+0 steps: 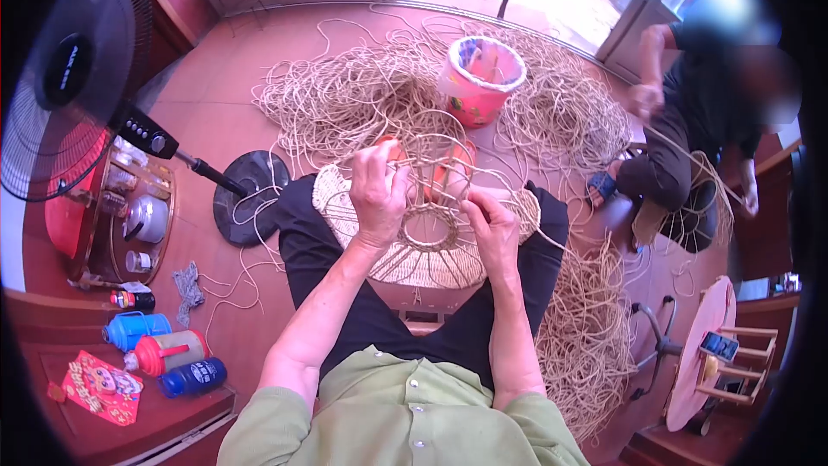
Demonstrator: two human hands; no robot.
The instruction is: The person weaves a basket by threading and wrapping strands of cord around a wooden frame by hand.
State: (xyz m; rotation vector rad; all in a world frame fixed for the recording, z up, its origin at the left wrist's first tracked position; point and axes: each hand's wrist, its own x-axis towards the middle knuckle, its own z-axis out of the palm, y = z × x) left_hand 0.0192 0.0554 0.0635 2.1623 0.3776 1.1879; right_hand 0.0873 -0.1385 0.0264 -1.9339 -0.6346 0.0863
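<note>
Across my knees lies a pale woven straw pad (pixel 345 214), partly hidden by my forearms. On it rests an open piece of twisted cord work (pixel 429 248), with a round ring at its middle and strands fanning outward. My left hand (pixel 379 194) is closed on a cord strand at the left of the ring, its fingertips bent together. At the right of the ring my right hand (pixel 492 229) pinches another cord strand between thumb and fingers. Loose cord loops arch up between both hands, over my orange shoes (pixel 457 168).
Large heaps of cord (pixel 354 91) cover the floor ahead, with another pile (pixel 586 336) at right. Among them stands a pink bucket (pixel 483 86). A co-worker (pixel 690 121) sits at right, handling cord. A standing fan (pixel 69 73) and several bottles (pixel 194 377) are at left.
</note>
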